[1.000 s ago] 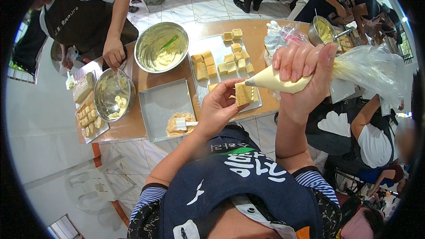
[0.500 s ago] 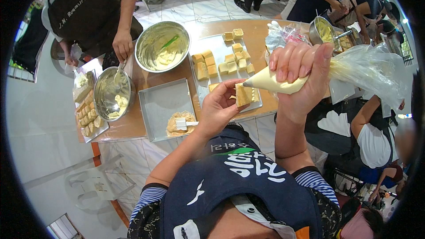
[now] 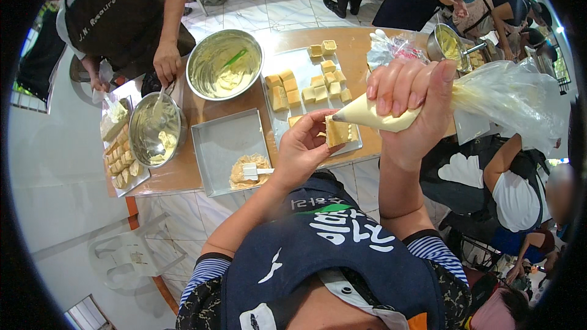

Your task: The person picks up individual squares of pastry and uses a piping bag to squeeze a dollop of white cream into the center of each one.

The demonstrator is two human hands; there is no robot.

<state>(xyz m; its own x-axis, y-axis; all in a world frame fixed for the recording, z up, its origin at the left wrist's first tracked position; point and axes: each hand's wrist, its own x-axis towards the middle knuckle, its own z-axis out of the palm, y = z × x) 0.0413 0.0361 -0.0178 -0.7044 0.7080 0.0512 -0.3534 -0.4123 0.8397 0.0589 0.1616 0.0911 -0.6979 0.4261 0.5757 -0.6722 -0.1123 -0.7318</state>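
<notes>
Between the fingers of my left hand [image 3: 304,154] is a block of yellow sponge cake [image 3: 337,133], raised just above the near edge of a tray. A row of pale cream beads runs along the cake's right side. My right hand [image 3: 419,107] is wrapped round a clear piping bag [image 3: 373,114] filled with pale yellow cream. The bag lies almost level, its nozzle pointing left at the cake's upper edge; whether it touches cannot be told. Its loose plastic end spreads out to the right of my fist.
Several cake blocks [image 3: 318,93] sit on the white tray [image 3: 292,59]. Left of it are an empty-looking metal pan [image 3: 229,140] with crumbs and a white-handled tool, and two cream bowls [image 3: 225,35]. A co-worker's hand [image 3: 167,63] stirs the nearer bowl [image 3: 136,140].
The piping nozzle has shifted very slightly left along the cake's upper edge. At the back right, a person in a dark apron has moved leftward. My left hand stays in place.
</notes>
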